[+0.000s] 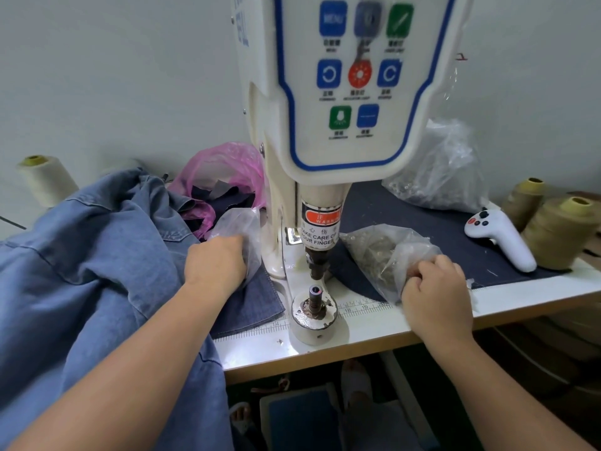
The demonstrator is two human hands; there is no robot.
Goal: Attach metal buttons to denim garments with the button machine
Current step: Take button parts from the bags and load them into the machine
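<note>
Nearest us, our two bare forearms reach up over the table edge toward the button machine [320,190]. Our left hand [216,262] is pushed into a small clear bag [240,229] just left of the machine's column; the fingers are hidden inside the plastic, so we cannot tell how far they are closed or whether they hold anything. Our right hand [435,288] has its fingers curled, gripping the mouth of a second clear bag [380,249] full of small metal buttons, which lies on the dark cloth just right of the machine head. Between our hands the machine's lower die [314,297] stands bare on its round base, under the upper punch and a warning label about fingers. A light blue denim garment [97,271] is heaped over the left side of the table and hangs toward our lap, well apart from the die. Behind it sits a pink plastic bag [224,170] with dark fabric scraps. To the right lie another clear bag [445,174], a white handheld controller [500,236] and olive thread cones [559,232]; a cream cone [45,180] stands far left.
</note>
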